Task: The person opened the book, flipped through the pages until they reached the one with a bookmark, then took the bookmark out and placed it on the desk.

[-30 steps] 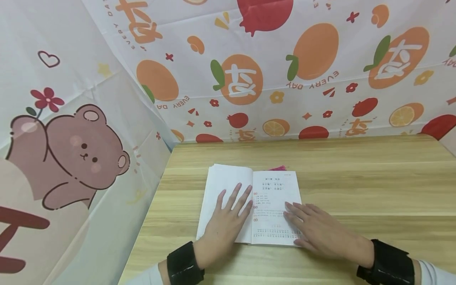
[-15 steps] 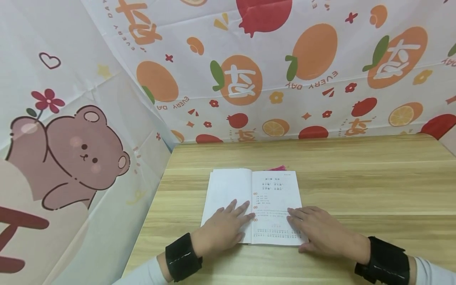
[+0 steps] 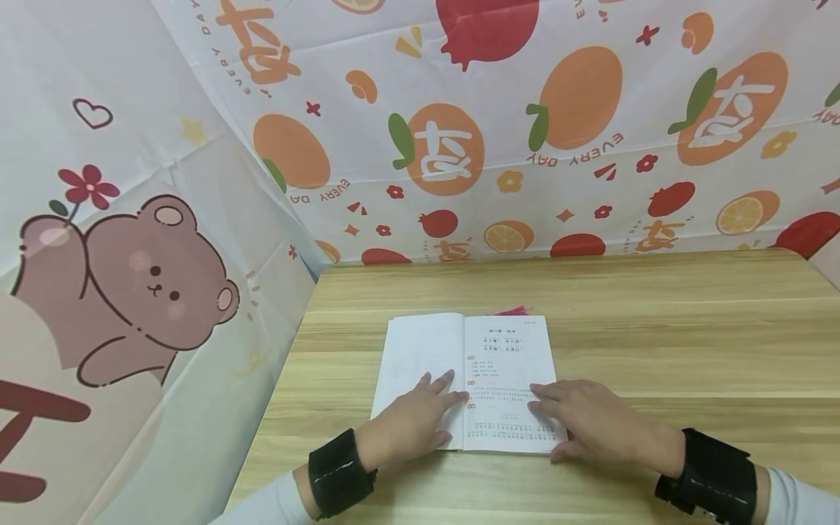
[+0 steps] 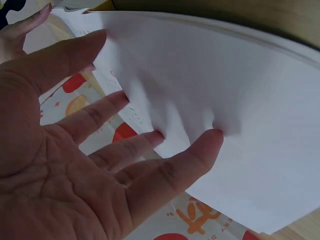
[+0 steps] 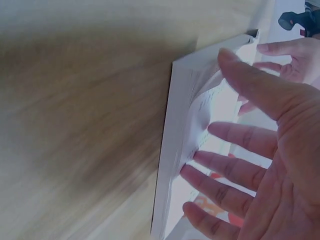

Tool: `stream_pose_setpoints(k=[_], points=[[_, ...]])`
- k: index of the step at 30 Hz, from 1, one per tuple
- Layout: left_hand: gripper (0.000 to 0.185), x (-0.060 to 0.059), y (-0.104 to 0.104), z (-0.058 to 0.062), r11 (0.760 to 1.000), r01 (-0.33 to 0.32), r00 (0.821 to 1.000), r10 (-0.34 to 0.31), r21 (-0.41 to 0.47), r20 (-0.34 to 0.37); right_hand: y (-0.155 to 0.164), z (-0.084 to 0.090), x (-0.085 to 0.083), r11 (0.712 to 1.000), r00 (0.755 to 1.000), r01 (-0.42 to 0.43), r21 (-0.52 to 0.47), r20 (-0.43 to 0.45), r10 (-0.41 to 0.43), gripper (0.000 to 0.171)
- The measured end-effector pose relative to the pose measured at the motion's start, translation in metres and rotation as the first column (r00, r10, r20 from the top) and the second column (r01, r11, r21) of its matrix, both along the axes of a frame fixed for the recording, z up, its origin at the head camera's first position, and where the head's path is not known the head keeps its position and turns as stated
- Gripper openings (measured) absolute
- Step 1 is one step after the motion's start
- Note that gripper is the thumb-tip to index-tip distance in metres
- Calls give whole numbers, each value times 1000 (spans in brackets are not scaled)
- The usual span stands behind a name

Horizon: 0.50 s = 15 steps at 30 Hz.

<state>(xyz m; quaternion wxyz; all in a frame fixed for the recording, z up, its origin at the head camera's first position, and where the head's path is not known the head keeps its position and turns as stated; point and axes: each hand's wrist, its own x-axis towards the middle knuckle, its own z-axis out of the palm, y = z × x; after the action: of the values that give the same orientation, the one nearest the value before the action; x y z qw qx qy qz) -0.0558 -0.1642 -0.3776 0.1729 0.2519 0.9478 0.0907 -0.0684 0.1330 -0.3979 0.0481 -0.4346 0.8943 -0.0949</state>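
An open book (image 3: 505, 379) lies on the wooden table, its left page blank and its right page printed. My left hand (image 3: 410, 419) rests on the blank page near the spine. In the left wrist view its spread fingertips (image 4: 212, 137) touch the white paper, which dimples under them. My right hand (image 3: 593, 419) lies over the lower right edge of the printed page, fingers spread. The right wrist view shows its fingertips (image 5: 187, 170) at the page and the thumb (image 5: 235, 57) by the book's edge, where the top page lifts slightly from the thick stack of leaves.
A pink tassel (image 3: 513, 310) sticks out behind the book's top edge. The wooden table (image 3: 689, 328) reaches back to a fruit-printed cloth (image 3: 505, 211). At the left hangs a cloth with a bear print (image 3: 157, 284). Black bands (image 3: 715, 474) circle both wrists.
My left hand has drawn down the left page toward the near edge, its fingers bending more. The left page lies flatter now. My right hand has shifted slightly right.
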Motion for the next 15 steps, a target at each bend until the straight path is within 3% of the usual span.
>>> stream_pose_setpoints(k=[4,8,11,15], points=[[59,0,4,1,1000,-30,1000,30,8,7,1,2,-3,1000,1000,-2,-17,19,2,63],[60,2,6,-2,1000,16,1000,-16,-3,1,0,3,-5,999,999,-48,-23,-4,48,46],[69,5,10,-7,998,57,998,-57,-7,16,-3,4,-4,993,990,-112,-26,-85,109,35],[90,9,20,-12,999,48,999,-48,-1,23,-9,8,-2,987,956,-160,-3,-251,155,43]])
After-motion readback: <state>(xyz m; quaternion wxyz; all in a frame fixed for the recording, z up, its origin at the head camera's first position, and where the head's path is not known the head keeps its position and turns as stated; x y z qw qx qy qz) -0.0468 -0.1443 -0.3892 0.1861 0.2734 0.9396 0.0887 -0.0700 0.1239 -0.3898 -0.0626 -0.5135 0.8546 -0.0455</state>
